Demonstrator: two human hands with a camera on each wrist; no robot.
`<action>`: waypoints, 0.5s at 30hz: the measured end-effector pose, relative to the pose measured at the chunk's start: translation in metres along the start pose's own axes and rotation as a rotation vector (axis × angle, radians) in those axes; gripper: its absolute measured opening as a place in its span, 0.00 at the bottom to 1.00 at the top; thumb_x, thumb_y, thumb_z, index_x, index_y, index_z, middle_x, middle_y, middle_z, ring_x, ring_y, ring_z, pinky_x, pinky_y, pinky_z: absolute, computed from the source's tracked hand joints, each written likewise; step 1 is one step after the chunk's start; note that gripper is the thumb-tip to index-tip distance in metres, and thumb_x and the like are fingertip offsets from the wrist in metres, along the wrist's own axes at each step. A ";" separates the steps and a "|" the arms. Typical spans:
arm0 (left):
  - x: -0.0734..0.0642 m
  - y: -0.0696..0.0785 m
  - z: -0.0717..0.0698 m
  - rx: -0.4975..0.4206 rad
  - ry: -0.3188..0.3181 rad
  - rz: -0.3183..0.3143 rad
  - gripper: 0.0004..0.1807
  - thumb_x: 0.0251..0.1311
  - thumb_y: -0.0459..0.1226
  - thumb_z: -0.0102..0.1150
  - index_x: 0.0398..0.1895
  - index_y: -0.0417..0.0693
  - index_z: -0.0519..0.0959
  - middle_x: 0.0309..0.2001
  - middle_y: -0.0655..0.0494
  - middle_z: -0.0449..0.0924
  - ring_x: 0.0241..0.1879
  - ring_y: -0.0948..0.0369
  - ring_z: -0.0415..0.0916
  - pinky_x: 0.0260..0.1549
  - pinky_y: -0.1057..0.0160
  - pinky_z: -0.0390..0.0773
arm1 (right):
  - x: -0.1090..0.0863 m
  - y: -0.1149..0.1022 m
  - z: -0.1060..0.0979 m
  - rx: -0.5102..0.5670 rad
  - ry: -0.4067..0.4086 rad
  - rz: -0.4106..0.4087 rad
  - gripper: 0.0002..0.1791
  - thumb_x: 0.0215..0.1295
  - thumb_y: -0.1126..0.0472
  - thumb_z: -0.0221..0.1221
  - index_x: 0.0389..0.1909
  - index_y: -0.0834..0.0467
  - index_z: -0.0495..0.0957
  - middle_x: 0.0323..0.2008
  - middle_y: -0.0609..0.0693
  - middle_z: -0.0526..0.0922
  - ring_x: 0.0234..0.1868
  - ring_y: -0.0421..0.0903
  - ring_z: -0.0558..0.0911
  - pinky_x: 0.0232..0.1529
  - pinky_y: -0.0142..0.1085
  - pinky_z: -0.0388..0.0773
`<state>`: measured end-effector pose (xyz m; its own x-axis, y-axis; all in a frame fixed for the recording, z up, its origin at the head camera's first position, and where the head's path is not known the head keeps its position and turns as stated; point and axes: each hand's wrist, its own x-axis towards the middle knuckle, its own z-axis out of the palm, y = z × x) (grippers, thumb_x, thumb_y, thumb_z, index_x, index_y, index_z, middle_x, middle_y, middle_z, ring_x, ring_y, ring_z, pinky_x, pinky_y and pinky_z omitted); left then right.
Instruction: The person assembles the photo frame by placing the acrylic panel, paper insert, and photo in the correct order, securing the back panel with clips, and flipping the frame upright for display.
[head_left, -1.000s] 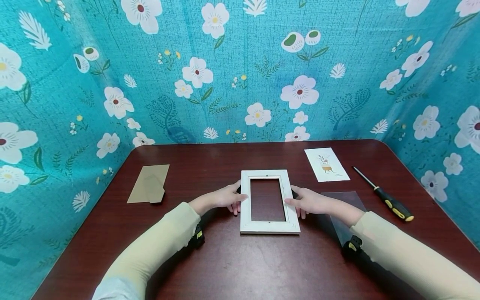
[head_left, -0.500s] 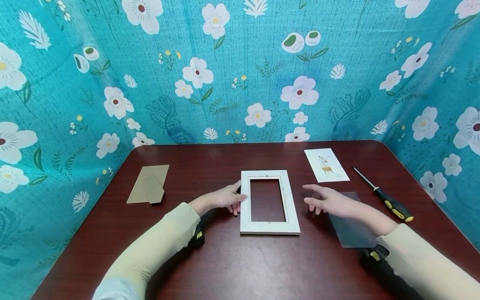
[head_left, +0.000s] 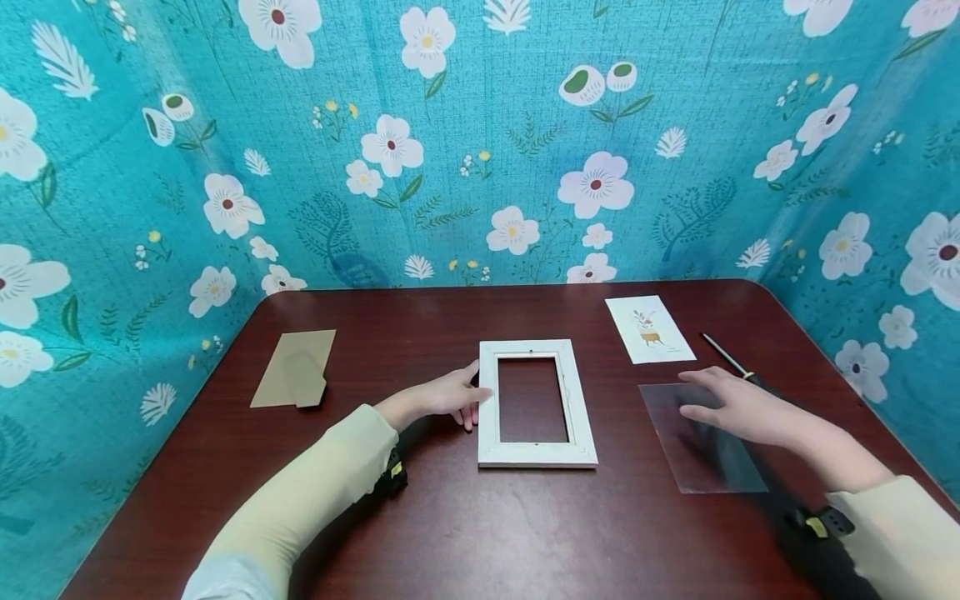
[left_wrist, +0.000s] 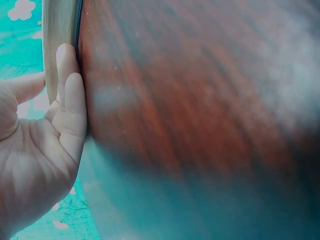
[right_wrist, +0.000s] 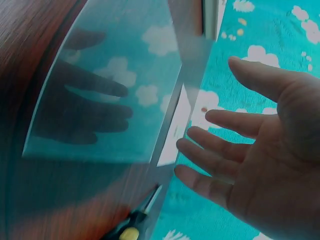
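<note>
A white picture frame (head_left: 537, 454) lies flat at mid-table with its opening showing bare wood. My left hand (head_left: 448, 394) holds its left side, thumb on top of the border and fingers along the outer edge. In the left wrist view the thumb and fingers pinch the frame's wooden side (left_wrist: 59, 30). A clear sheet (head_left: 716, 471) lies to the right of the frame. Above its right part hovers my right hand (head_left: 746, 408), fingers spread and holding nothing. The right wrist view shows that hand (right_wrist: 265, 155) apart from the sheet (right_wrist: 145, 130), which reflects its fingers.
A white card with a printed plant (head_left: 651, 329) lies at the back right. Beside it is a screwdriver (head_left: 724, 353), its handle mostly hidden by my right arm. A brown backing board (head_left: 296, 367) with a stand flap lies at the left. Floral cloth (head_left: 465, 125) hangs behind.
My right hand has let go of the frame's right side and moved right, over the clear sheet. The left hand and the frame have stayed in place.
</note>
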<state>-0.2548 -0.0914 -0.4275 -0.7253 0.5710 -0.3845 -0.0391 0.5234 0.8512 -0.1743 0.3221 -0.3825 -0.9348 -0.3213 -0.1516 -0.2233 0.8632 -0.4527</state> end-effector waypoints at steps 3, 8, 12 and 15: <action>0.000 0.000 -0.001 0.005 -0.004 -0.001 0.43 0.74 0.38 0.48 0.76 0.42 0.29 0.21 0.46 0.77 0.16 0.59 0.76 0.23 0.61 0.79 | -0.004 0.011 -0.001 -0.060 0.009 0.002 0.41 0.59 0.50 0.67 0.62 0.74 0.64 0.57 0.75 0.67 0.54 0.68 0.70 0.46 0.60 0.74; -0.001 0.000 -0.002 0.009 -0.006 0.000 0.43 0.74 0.38 0.47 0.76 0.41 0.29 0.22 0.47 0.78 0.17 0.58 0.77 0.23 0.61 0.79 | -0.009 0.026 -0.001 -0.077 -0.019 0.021 0.48 0.53 0.48 0.71 0.63 0.76 0.61 0.57 0.77 0.64 0.55 0.71 0.67 0.46 0.62 0.73; -0.001 0.001 -0.001 0.001 -0.012 0.000 0.44 0.74 0.38 0.47 0.76 0.41 0.28 0.21 0.47 0.77 0.16 0.59 0.76 0.23 0.61 0.79 | -0.012 0.034 0.000 -0.064 -0.061 0.033 0.53 0.50 0.48 0.72 0.64 0.78 0.58 0.58 0.78 0.62 0.55 0.72 0.66 0.47 0.63 0.72; -0.001 0.001 -0.001 -0.005 -0.015 -0.001 0.44 0.74 0.38 0.47 0.76 0.41 0.28 0.21 0.47 0.77 0.16 0.59 0.76 0.23 0.62 0.78 | -0.013 0.039 0.004 -0.057 -0.084 0.042 0.55 0.48 0.48 0.73 0.64 0.78 0.57 0.58 0.78 0.62 0.55 0.71 0.65 0.48 0.62 0.71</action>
<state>-0.2549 -0.0921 -0.4261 -0.7152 0.5799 -0.3901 -0.0429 0.5207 0.8527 -0.1697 0.3586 -0.4014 -0.9178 -0.3136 -0.2436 -0.2019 0.8968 -0.3937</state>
